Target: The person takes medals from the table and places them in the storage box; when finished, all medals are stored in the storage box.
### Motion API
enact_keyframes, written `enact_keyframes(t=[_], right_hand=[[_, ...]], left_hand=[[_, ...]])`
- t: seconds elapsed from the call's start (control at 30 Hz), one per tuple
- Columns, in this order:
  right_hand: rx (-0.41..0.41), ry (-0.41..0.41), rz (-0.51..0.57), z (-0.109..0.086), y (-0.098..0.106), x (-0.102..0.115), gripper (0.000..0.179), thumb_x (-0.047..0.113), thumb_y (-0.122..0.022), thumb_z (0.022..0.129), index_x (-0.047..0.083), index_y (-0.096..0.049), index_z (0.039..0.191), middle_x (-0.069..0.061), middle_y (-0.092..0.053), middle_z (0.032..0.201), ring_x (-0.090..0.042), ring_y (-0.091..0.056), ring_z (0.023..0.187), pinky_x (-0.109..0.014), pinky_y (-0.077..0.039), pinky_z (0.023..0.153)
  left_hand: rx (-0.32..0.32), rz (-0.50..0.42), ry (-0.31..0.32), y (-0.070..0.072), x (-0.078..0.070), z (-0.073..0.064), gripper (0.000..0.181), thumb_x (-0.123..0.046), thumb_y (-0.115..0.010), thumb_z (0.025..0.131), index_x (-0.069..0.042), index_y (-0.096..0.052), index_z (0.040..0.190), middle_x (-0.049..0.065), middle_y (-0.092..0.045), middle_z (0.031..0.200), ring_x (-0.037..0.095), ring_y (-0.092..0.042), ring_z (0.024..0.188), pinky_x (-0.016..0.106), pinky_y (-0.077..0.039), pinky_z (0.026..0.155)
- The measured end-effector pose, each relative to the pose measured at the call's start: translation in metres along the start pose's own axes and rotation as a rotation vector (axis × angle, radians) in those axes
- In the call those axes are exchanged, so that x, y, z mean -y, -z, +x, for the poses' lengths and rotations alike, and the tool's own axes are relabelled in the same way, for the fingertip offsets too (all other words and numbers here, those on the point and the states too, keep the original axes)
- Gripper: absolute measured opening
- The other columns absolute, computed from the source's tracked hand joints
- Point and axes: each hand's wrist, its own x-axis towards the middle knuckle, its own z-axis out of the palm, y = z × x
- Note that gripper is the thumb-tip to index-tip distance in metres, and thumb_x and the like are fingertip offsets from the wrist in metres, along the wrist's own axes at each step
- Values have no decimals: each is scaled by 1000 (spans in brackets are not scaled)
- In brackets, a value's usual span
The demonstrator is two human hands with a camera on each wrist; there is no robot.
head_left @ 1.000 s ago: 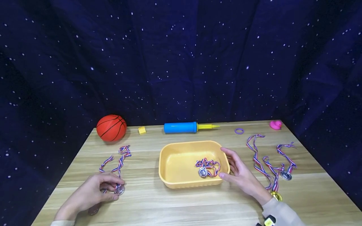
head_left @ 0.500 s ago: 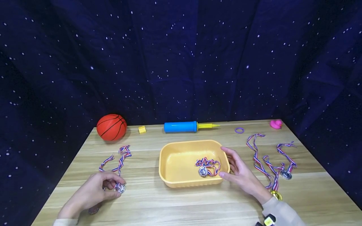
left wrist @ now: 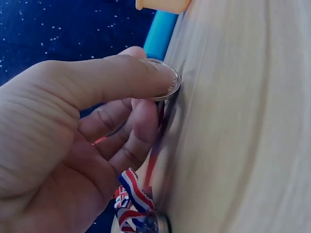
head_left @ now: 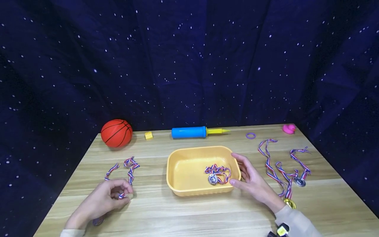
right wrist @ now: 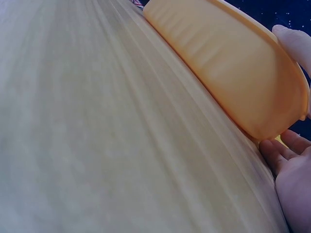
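Observation:
My left hand (head_left: pixel 103 199) pinches a round silver-coloured medal (left wrist: pixel 175 86) by its edge between thumb and fingers, close over the table. Its red, white and blue ribbon (head_left: pixel 131 169) trails away behind the fingers. Another medal (head_left: pixel 99 220) lies partly hidden under that hand, its striped ribbon (left wrist: pixel 133 191) showing in the left wrist view. My right hand (head_left: pixel 256 186) grips the right end of a yellow plastic bin (right wrist: pixel 228 68), thumb at the rim and fingers against the outer wall. Inside the bin lies a silver medal (head_left: pixel 213 179) with its ribbon bunched beside it.
On the right lie a gold medal (head_left: pixel 290 203) and a silver medal (head_left: pixel 300 181) with ribbons spread out. Along the back sit a small basketball (head_left: pixel 116 133), yellow block (head_left: pixel 148 135), blue hand pump (head_left: pixel 189 132), purple ring (head_left: pixel 250 135) and pink rubber duck (head_left: pixel 288 128).
My left hand has moved slightly right with the medal, which has tipped from face-up to nearly edge-on. Its ribbon has shifted along. The right hand stays at the bin.

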Motion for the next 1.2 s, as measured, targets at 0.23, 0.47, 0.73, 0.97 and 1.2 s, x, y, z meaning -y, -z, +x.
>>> enact_keyframes(t=[0.23, 0.47, 0.73, 0.97, 1.2], right_hand=[[-1, -1, -3, -1, -1, 1, 89, -4, -80, 97, 3, -31, 171, -27, -34, 174, -24, -51, 152, -17, -39, 124], [-5, 3, -5, 0, -2, 1, 89, -3, -80, 97, 3, -31, 171, -26, -34, 174, -23, -51, 152, -17, -39, 124], [-2, 2, -4, 0, -2, 0, 89, -3, -80, 97, 4, -31, 171, -27, -34, 173, -22, -52, 151, -17, -39, 124], [5, 1, 3, 0, -1, -1, 89, -3, -80, 97, 4, -31, 171, -28, -34, 173, -22, -51, 151, -18, -40, 123], [6, 11, 8, 0, 0, -2, 88, -4, -79, 97, 4, -31, 171, -28, -35, 172, -23, -52, 152, -19, -42, 123]], left_hand=[[-100, 30, -78, -4, -4, 1, 27, 6, -87, 91, -15, -82, 107, 4, -80, 103, 8, -72, 89, 25, -62, 71], [-176, 23, -134, -4, -7, 4, 31, 16, -81, 90, -6, -83, 111, 7, -80, 107, 3, -73, 104, 16, -61, 89], [-251, -76, -15, -6, -13, 7, 20, 9, -82, 95, 6, -80, 115, 17, -82, 108, 5, -80, 95, 25, -67, 81], [-364, -90, 66, -2, -24, 8, 18, 6, -81, 98, 6, -79, 116, 12, -84, 104, 3, -80, 93, 23, -67, 80], [-418, -92, 55, 4, -42, 16, 19, 4, -81, 98, 8, -77, 117, 0, -83, 101, 3, -78, 91, 20, -66, 78]])
